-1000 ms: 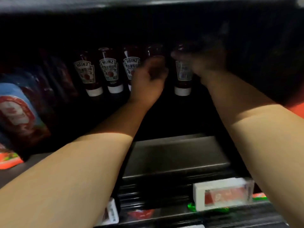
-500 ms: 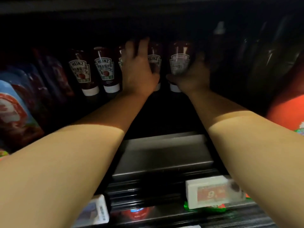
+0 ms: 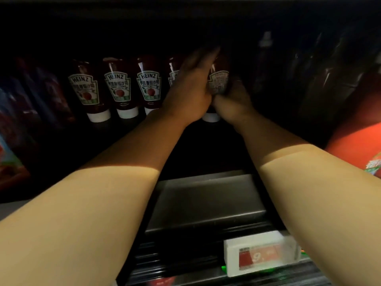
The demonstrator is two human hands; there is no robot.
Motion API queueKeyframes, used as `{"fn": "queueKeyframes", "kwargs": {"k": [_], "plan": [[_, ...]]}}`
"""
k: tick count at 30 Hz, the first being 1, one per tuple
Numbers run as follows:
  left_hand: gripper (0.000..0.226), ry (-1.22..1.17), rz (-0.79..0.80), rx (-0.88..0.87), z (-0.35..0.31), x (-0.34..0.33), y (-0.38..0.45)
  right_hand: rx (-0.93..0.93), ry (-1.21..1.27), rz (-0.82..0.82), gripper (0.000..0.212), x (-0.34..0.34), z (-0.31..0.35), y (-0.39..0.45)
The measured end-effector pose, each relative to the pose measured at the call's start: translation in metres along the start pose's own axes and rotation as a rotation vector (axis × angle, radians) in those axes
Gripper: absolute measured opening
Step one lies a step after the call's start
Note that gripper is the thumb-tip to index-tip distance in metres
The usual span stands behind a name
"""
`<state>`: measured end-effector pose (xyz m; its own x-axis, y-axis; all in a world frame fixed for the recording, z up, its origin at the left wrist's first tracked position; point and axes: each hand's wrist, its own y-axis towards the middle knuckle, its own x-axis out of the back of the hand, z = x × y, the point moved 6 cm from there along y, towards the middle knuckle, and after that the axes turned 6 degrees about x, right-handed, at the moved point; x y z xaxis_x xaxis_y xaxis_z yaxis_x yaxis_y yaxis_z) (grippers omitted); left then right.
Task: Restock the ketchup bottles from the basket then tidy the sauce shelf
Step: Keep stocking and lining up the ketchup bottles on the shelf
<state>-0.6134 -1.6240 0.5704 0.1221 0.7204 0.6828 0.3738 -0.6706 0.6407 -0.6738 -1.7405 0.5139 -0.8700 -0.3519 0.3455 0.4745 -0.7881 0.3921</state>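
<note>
A row of upside-down Heinz ketchup bottles with white caps stands deep on the dark sauce shelf (image 3: 206, 199); three labels (image 3: 84, 89) (image 3: 119, 87) (image 3: 149, 85) face me. My left hand (image 3: 189, 89) hides most of a fourth bottle (image 3: 172, 76). Its straight fingers point up and lie flat against the left side of the rightmost ketchup bottle (image 3: 219, 83). My right hand (image 3: 234, 100) grips that bottle low on its right side, fingers curled round it. The bottle's white cap (image 3: 210, 117) shows below my hands.
Dark sauce bottles (image 3: 266, 58) stand to the right of the ketchup, and a red pouch (image 3: 358, 149) leans at the far right. Colourful pouches (image 3: 12, 141) fill the left side. A white price tag (image 3: 259, 252) is clipped to the shelf's front rail.
My left hand has slid right, off the middle bottles, onto the rightmost bottle. My right hand has closed in on the same bottle, so both hands meet around it.
</note>
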Motion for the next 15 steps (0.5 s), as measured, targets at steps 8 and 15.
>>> {"fn": "queueKeyframes", "kwargs": {"k": [8,15], "plan": [[0.055,-0.051,-0.114,0.007,0.011,0.013,0.004,0.058,-0.090,0.066,0.091,-0.004,0.008,-0.006],[0.049,0.005,-0.206,0.057,0.023,0.022,-0.006,-0.012,-0.018,0.009,0.075,0.003,0.001,-0.001]]}}
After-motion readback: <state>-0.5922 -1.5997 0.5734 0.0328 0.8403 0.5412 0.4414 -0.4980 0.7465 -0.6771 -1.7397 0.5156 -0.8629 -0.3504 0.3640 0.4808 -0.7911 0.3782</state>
